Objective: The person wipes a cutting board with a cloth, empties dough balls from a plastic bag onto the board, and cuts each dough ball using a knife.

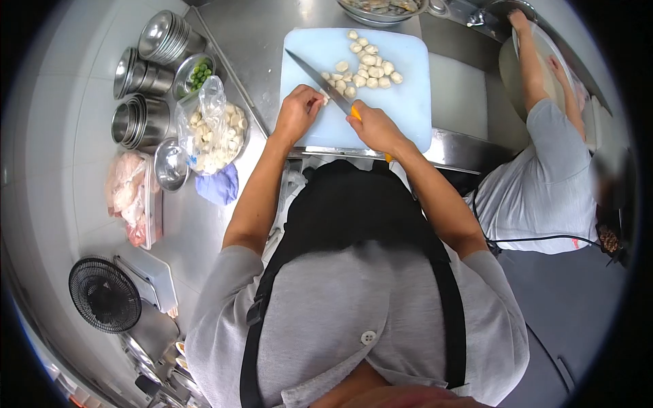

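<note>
My right hand [374, 127] is wrapped round the orange handle of a long kitchen knife [316, 73], whose blade points to the far left over a pale blue cutting board [408, 61]. My left hand [299, 112] rests at the board's left side, fingers pinched on a small pale piece [325, 99] beside the blade. Past the knife lie many cream-coloured balls [371, 64], looking like fish balls or small mushrooms. Several smaller pieces [342, 66] sit close to the blade.
Left of the board stand a plastic bag of pale balls [218, 139], a bowl of green pieces [201, 73], stacked metal pots [146, 119] and bagged raw meat [129, 183]. A metal bowl [381, 19] is behind. At right, a co-worker [544, 156] reaches into the sink area.
</note>
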Motion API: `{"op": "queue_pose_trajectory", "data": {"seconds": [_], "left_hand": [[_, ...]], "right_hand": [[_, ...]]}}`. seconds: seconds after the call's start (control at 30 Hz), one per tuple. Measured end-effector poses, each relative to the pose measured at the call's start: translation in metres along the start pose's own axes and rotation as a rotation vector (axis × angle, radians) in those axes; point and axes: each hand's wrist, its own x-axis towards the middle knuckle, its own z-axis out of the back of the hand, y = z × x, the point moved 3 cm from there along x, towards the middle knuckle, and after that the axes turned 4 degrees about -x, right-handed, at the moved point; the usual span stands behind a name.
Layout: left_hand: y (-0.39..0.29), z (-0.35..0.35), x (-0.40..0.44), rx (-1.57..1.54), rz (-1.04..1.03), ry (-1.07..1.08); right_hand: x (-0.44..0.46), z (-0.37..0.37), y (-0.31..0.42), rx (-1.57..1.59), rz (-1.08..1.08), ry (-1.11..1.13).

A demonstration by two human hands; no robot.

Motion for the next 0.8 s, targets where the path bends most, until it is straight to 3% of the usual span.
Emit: {"op": "queue_pose_trajectory", "data": {"seconds": [0.17, 0.3, 0.4, 0.57, 0.7, 0.8], "left_hand": [[-0.049, 0.005, 0.04, 0.051, -0.068, -0.21], [-0.042, -0.044, 0.084, 0.421, -0.12, 0.288], [-0.037, -0.072, 0.087, 0.487, -0.038, 0.361], [-0.035, -0.075, 0.084, 0.466, -0.073, 0.227], [-0.047, -0.02, 0.066, 0.228, -0.066, -0.006], [-0.029, 0.005, 0.033, 0.094, 0.161, -0.001]], "right_hand": [[-0.024, 0.017, 0.007, 0.031, -0.032, 0.011], [-0.023, -0.013, 0.01, 0.033, 0.126, 0.05], [-0.015, -0.035, 0.003, 0.048, 0.123, 0.065], [-0.017, -0.036, -0.001, -0.003, 0.079, 0.054], [-0.015, -0.022, -0.01, -0.032, 0.032, 0.018], [-0.014, -0.013, -0.019, -0.055, 0.021, 0.002]]}}
